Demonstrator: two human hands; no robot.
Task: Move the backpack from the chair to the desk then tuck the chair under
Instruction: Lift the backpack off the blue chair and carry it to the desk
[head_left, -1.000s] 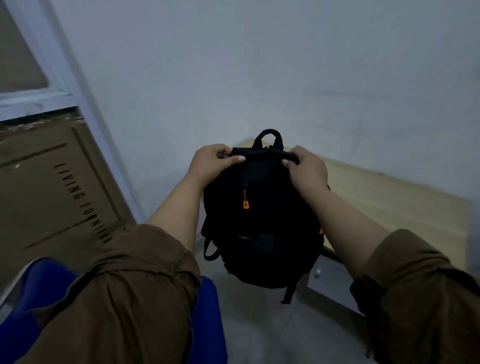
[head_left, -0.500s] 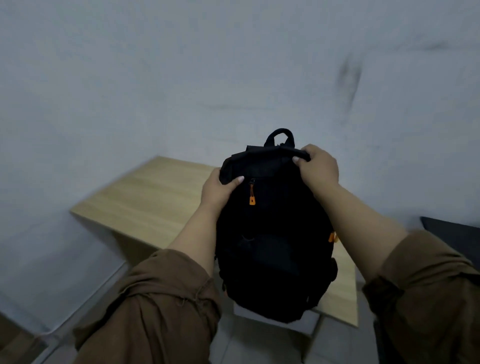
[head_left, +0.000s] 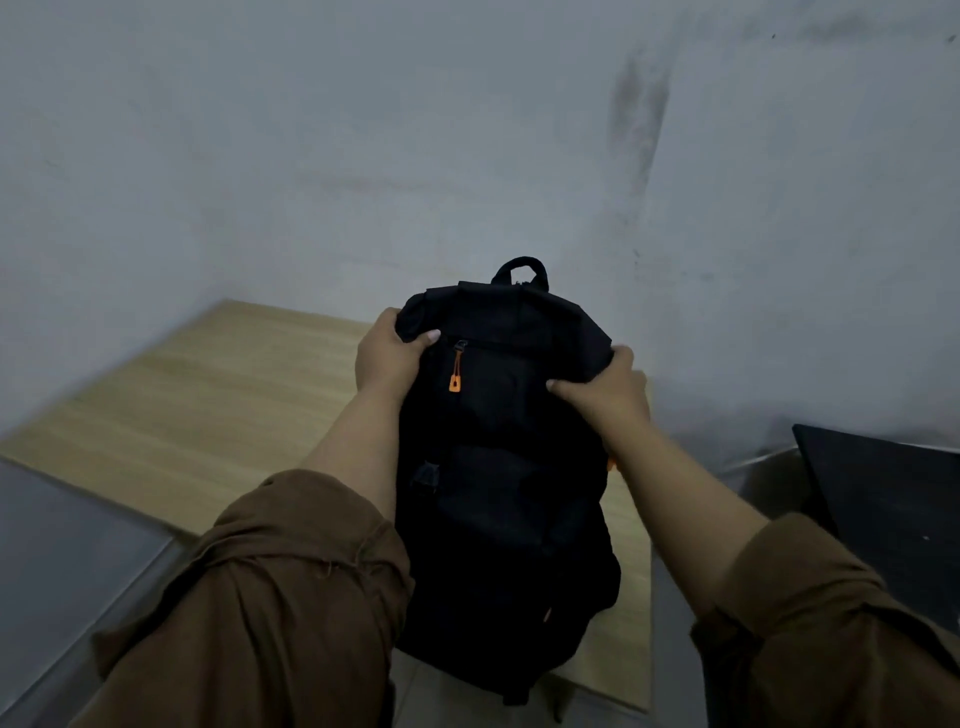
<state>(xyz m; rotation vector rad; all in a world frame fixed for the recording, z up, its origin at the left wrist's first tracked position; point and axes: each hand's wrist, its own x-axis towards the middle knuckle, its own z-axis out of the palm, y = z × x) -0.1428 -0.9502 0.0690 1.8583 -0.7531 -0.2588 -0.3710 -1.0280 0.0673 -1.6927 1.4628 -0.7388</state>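
desk (head_left: 197, 415): right part hidden behind backpack (head_left: 509, 467) | left corner blurred | backpack underside hidden

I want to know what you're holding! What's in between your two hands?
In the head view, the black backpack sits between the left hand and the right hand; each grips one upper side, above the wooden desk.

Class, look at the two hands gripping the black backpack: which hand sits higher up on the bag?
The left hand, beside the orange zipper pull, grips nearer the backpack top; the right hand holds lower.
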